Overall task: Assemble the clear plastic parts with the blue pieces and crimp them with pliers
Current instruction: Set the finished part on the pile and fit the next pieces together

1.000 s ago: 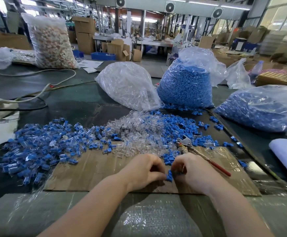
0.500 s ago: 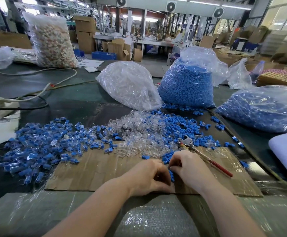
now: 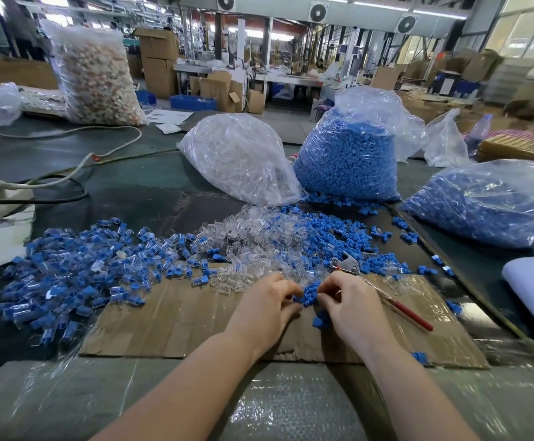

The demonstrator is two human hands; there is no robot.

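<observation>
Both hands have moved up the cardboard (image 3: 170, 316). The left hand (image 3: 265, 308) and right hand (image 3: 351, 308) now pinch blue pieces (image 3: 308, 292) together; pliers (image 3: 383, 292) lie beside.

Bare cardboard sheet (image 3: 170, 319) lies open left of the hands; the pliers (image 3: 383, 294) cross its right part, and heaped clear parts (image 3: 246, 246) crowd its far edge.

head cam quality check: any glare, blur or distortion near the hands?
Head view: wide-angle bending at the edges; glare on the clear bag and the foreground plastic wrap; left hand and right hand reasonably sharp, blue pieces between them legible; bottom right corner smeared.
</observation>
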